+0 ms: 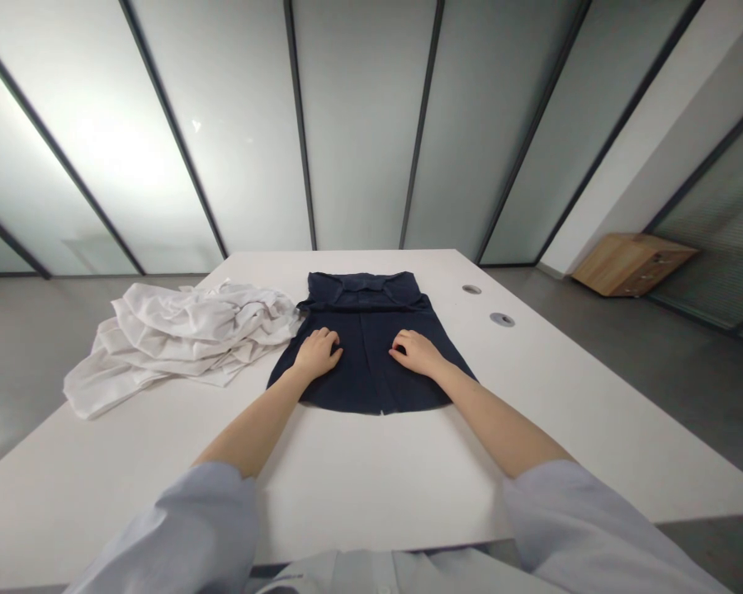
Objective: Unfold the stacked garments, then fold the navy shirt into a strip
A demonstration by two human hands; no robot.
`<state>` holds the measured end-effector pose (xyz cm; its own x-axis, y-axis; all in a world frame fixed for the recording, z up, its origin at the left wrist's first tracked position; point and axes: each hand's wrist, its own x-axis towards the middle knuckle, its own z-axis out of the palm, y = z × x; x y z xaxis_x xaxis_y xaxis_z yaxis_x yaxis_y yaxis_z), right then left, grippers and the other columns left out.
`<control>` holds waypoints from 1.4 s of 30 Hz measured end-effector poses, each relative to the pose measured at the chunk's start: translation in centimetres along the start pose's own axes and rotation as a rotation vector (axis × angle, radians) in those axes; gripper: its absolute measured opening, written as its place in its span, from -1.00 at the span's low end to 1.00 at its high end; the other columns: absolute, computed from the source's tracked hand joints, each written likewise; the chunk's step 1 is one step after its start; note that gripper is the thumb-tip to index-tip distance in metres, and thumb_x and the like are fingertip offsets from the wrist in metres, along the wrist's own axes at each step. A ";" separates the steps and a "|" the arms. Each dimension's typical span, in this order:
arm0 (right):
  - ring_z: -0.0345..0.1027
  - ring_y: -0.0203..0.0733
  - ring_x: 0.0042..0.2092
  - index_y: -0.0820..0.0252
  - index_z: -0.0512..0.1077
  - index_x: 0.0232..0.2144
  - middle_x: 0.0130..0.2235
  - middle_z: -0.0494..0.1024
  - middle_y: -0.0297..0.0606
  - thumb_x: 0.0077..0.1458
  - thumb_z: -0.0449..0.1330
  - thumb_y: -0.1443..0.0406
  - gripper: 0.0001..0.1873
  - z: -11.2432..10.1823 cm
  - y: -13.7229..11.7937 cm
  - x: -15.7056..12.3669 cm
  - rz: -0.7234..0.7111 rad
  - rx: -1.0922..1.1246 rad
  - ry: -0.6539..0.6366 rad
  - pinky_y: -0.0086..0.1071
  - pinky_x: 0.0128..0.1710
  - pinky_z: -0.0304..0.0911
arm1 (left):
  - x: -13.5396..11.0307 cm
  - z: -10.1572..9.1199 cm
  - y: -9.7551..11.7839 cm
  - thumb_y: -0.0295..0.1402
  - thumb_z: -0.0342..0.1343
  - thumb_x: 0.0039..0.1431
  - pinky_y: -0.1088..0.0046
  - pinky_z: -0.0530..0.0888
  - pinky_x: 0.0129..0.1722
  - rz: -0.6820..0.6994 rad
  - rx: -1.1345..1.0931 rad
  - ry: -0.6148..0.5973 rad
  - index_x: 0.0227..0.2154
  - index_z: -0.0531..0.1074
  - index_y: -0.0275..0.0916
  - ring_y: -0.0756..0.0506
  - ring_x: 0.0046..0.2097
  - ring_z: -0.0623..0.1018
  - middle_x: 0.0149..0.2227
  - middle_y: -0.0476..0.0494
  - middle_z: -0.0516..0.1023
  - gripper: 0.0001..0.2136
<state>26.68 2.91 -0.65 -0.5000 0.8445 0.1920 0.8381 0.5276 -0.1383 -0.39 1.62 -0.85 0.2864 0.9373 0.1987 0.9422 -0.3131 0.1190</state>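
Observation:
A dark navy garment (362, 371), flared at its lower end like a skirt, lies spread on the white table. A seam runs down its middle, and the far part is folded over in layers. My left hand (317, 355) rests on the left half of the cloth, fingers loosely bent and the thumb apart from them. On the right half lies my right hand (416, 353), its fingers also loosely curled, thumb and fingers apart. Both touch the fabric without gripping it. The undersides of the fingertips are hidden.
A heap of crumpled white cloth (191, 330) lies left of the garment, over the left edge of the white table (384, 478). Two round cable holes, a farther one (471, 289) and a nearer one (502, 319), are at right. A wooden cabinet (625, 262) stands beyond.

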 end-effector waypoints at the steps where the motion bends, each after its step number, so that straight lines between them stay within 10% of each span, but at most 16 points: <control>1: 0.36 -0.12 -0.09 0.18 0.50 -0.26 -0.16 0.49 -0.17 0.21 0.10 0.21 -0.78 -0.2 -0.1 -0.1 -0.001 -0.005 -0.009 -0.30 -0.03 0.20 | 0.0 -0.1 0.1 -0.26 0.00 0.22 0.29 0.36 0.02 0.012 0.006 -0.002 -0.18 0.43 -0.20 -0.18 -0.02 0.45 -0.12 -0.20 0.45 -0.80; 17: -0.09 0.01 0.34 0.25 0.19 0.25 0.31 0.14 -0.06 0.27 -0.19 -0.05 -0.30 1.2 0.1 0.1 0.108 0.034 -0.124 -0.13 0.28 -0.15 | -0.3 0.5 1.2 0.11 -0.29 0.26 0.06 0.02 0.28 -0.037 0.007 -0.117 0.23 0.21 -0.20 -0.27 0.33 0.11 0.31 -0.24 0.18 -0.35; 23: -0.09 -0.01 0.33 0.25 0.22 0.23 0.30 0.17 -0.05 0.25 -0.07 -0.02 -0.35 1.9 1.0 0.5 0.093 0.058 -0.082 -0.13 0.27 -0.11 | -0.6 0.3 0.8 0.31 0.07 -0.13 0.00 -0.05 0.29 0.116 -0.008 -0.137 0.29 0.10 -0.24 -0.36 0.36 -0.01 0.36 -0.35 0.00 -0.01; 33: 0.35 -0.06 -0.03 0.16 0.54 -0.17 -0.07 0.49 -0.11 0.21 0.05 -0.02 -0.55 -0.2 -0.6 0.1 -0.118 0.100 -0.016 -0.21 0.01 0.20 | -0.1 0.2 1.2 -0.25 0.03 0.22 0.35 0.36 0.08 0.285 -0.134 -0.033 -0.15 0.53 -0.16 -0.13 0.01 0.47 -0.06 -0.15 0.51 -0.76; 42: -0.13 0.19 0.34 0.19 0.17 0.28 0.34 0.06 -0.02 -0.03 0.17 -0.17 -0.06 0.6 -4.4 -0.9 -0.050 0.058 -0.232 -0.05 0.26 -0.13 | 0.0 -0.7 2.2 -0.33 -0.22 0.35 0.39 0.42 -0.15 -0.083 -0.060 -0.017 -0.21 0.41 -0.20 -0.14 -0.12 0.56 -0.21 -0.17 0.58 -0.73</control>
<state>23.28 -0.08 -0.81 -0.5825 0.8124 -0.0275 0.8008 0.5678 -0.1909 1.59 0.83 0.13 0.2110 0.9627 0.1693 0.9510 -0.2422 0.1921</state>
